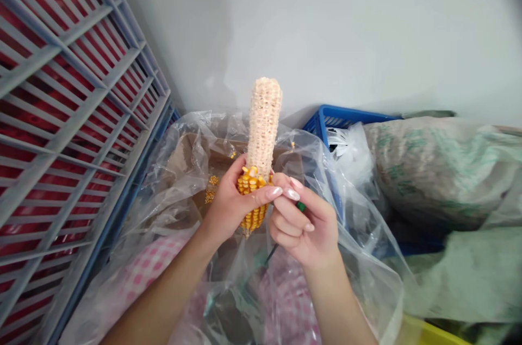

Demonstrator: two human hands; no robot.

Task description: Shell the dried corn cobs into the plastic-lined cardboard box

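Note:
Held upright in the middle is a corn cob [264, 122]. Its upper part is bare and pale, while yellow kernels [253, 219] still cover the lower end. My left hand [232, 204] is wrapped round that lower end, its thumb across the kernels. My right hand [304, 223] is closed right beside the cob, fingertips at the left thumb. Inside its curled fingers is a slim tool with a green part [300, 206] and a thin dark shaft [271, 252] pointing down; most of it is hidden. Loose corn kernels [210, 195] lie below in a clear plastic bag [159, 193].
A grey slatted crate [81, 95] with red behind its slats stands close on the left. To the right, a blue crate [324, 117] holds white plastic and a filled sack [440, 165]. A yellow edge [436, 331] shows at lower right. The pale wall [346, 30] is behind.

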